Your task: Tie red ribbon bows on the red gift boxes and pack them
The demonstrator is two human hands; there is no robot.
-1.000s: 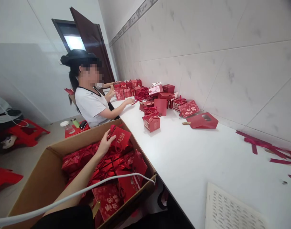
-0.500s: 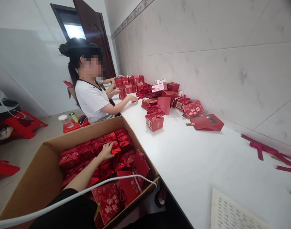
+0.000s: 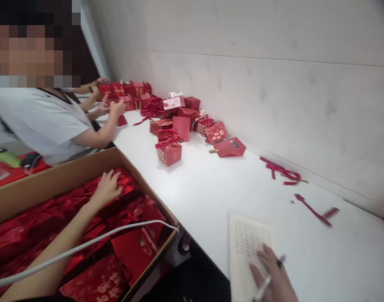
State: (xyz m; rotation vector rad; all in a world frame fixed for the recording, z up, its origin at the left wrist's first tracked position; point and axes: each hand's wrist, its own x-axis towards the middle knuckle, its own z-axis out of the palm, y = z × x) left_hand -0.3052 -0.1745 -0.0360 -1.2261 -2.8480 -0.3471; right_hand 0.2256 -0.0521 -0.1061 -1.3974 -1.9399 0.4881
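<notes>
White cable [image 3: 129, 227] crosses forearm [image 3: 73, 233] behind left grip [image 3: 108, 188]; carton wall [image 3: 53, 178] beyond. Left grip palm-down, spread over red boxes [image 3: 129, 191]; right grip [image 3: 273, 270] pinches pen [image 3: 263, 287] above paper [image 3: 242, 235].

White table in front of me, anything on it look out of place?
Slightly: loose dark-pink ribbon strips lie scattered on the white table toward the wall, apart from the tangled ribbon heap farther back. No spill is visible.
</notes>
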